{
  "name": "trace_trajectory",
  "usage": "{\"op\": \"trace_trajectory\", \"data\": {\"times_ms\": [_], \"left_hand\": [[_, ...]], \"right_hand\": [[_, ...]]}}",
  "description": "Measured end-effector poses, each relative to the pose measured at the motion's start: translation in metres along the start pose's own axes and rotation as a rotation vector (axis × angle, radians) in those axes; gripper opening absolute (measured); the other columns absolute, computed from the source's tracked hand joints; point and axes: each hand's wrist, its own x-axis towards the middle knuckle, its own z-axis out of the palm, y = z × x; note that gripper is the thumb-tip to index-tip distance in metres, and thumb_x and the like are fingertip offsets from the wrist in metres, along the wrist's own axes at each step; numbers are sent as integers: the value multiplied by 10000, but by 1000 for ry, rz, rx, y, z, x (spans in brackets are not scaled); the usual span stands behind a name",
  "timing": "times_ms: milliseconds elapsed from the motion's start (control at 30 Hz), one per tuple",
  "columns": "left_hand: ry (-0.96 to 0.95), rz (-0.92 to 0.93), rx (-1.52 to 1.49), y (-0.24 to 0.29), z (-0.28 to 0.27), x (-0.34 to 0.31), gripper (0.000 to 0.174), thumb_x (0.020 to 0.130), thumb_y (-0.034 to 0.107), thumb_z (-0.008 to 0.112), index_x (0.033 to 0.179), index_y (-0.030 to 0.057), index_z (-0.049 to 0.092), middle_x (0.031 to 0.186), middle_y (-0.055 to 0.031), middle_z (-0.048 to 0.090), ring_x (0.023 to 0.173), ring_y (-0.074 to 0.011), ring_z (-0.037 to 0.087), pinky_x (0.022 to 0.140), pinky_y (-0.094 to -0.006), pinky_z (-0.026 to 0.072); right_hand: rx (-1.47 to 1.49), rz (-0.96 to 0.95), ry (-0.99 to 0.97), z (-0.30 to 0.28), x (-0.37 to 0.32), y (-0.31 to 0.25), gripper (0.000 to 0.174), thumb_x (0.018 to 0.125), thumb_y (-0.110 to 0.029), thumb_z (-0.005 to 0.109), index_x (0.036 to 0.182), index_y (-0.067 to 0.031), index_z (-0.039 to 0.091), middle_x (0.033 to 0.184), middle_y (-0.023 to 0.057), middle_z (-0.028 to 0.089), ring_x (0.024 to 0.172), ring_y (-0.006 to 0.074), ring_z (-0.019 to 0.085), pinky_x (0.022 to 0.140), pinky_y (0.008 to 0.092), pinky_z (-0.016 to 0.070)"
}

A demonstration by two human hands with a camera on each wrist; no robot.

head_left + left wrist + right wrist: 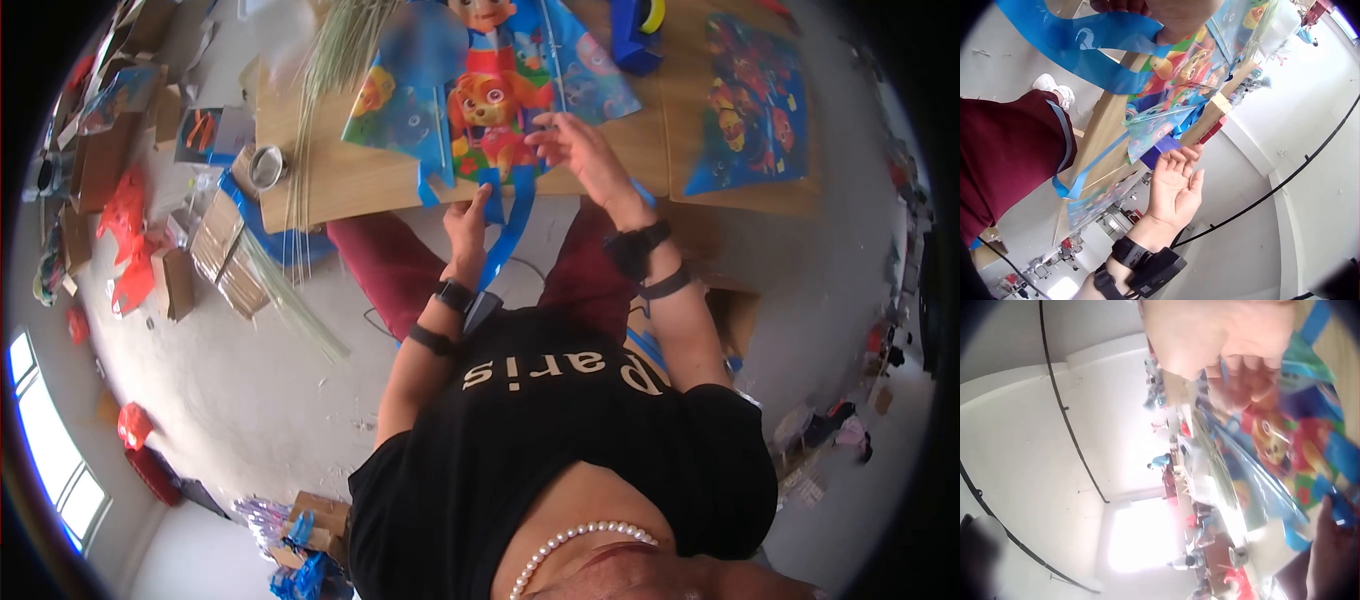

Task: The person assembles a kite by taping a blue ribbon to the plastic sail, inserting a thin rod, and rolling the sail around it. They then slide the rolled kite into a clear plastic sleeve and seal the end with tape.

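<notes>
A plastic kite (497,105) printed with a cartoon dog lies spread on the wooden table (330,185), its lower end at the near edge. My left hand (466,235) pinches a blue plastic strip (515,228) at that lower end, thumb on top. The strip hangs in a loop toward the lap, and it shows large in the left wrist view. Over the kite's lower right side is my right hand (588,165), raised with fingers loosely bent and nothing in them. In the left wrist view, its palm is turned up and bare.
A second printed plastic sheet (755,110) lies at the table's right. A blue tape dispenser (632,40) stands at the back. Long thin sticks (345,50) lie left of the kite, near a metal cup (267,168). Red bags (125,235) and cardboard boxes (172,283) lie on the floor.
</notes>
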Motion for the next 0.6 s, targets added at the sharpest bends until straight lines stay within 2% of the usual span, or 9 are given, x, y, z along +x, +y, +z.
{"op": "trace_trajectory", "data": {"times_ms": [67,133,167,233,267,333,467,533,600], "left_hand": [[-60,-11,34,-4,-3,4,346,925,338,780,1140,73,725,928,30,693,778,-71,630,693,-251,491],[-52,-19,42,-1,-2,1,331,932,327,774,1143,76,725,935,28,693,776,-70,628,686,-249,488],[-56,-10,33,1,-1,-1,325,935,323,771,1144,78,724,936,27,693,776,-70,627,684,-249,487],[-57,-3,21,1,-1,-2,319,939,319,768,1145,79,724,936,27,692,776,-70,627,682,-249,487],[-67,-5,13,-1,-2,1,315,942,313,765,1149,80,723,935,27,691,780,-71,628,681,-249,487],[-74,-9,3,-2,-2,1,311,945,308,762,1153,80,721,933,27,689,784,-72,628,680,-249,486],[-70,-4,-25,-2,-2,2,314,940,281,771,1147,51,717,927,10,696,772,-78,619,661,-259,470],[-62,-7,-31,-5,-3,5,319,930,261,783,1134,25,718,928,-7,706,760,-81,611,644,-266,452],[-75,-3,-60,-7,-3,6,316,928,259,786,1131,27,718,926,-9,707,758,-83,612,643,-269,452]], "right_hand": [[-19,75,-46,19,-3,24,433,1112,-408,443,1318,-70,619,1067,72,723,874,104,628,816,260,500],[35,191,-32,32,-4,41,415,1114,-387,447,1308,-63,620,982,72,716,754,92,582,734,247,484],[35,195,-35,32,-4,48,415,1114,-387,447,1308,-63,620,982,72,716,754,92,582,734,247,484],[165,225,-62,34,-5,60,393,1116,-359,452,1301,-55,619,869,62,693,657,86,532,644,238,448],[163,229,-64,34,-4,64,393,1116,-359,452,1301,-55,619,869,62,693,657,86,532,644,238,448],[234,283,-43,35,-3,71,379,1117,-343,457,1290,-48,619,769,41,651,602,86,499,581,234,407],[246,277,-80,37,-1,74,394,1109,-358,466,1258,-31,628,741,51,648,576,97,483,554,244,395],[230,289,-74,40,-1,72,372,1118,-340,455,1254,-38,625,699,1,583,551,67,444,534,227,355],[216,297,-77,40,0,73,373,1119,-341,450,1253,-41,626,697,-1,580,545,63,440,523,219,344]]}}
